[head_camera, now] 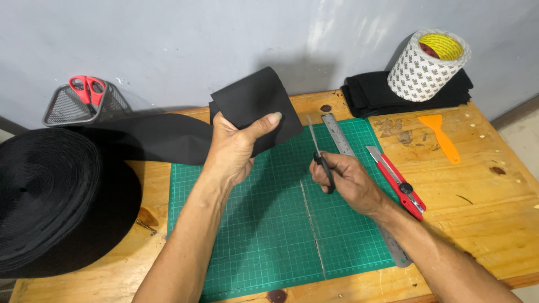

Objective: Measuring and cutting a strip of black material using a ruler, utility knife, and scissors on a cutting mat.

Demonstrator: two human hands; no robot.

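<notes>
Against a pale grey wall, a wooden workbench (pixel 483 207) is seen from above, with a green gridded cutting mat (pixel 269 224) laid across its middle. A strip of black fabric (pixel 252 104) is held up over the far edge of the mat by the left hand (pixel 233 148), thumb pressed on its face and fingers closed behind it; the strip trails back to a large black roll (pixel 56 196) at the left end of the bench. A pair of scissors (pixel 320 154) is gripped in the right hand (pixel 345 179), fingers curled through the dark handles, the blades raised and pointed away, just to the right of the fabric and apart from it.

A steel ruler (pixel 348 151) is laid along the right edge of the mat, partly covered by the right forearm, and a red utility knife (pixel 396 182) rests just beside it. Farther right, an orange scraper (pixel 441 134) lies on the bare wood. A large white tape roll (pixel 428 64) is perched on a stack of folded black cloth (pixel 365 95) at the back. Red-handled scissors (pixel 87 90) are kept in a wire mesh basket (pixel 64 109) by the wall.
</notes>
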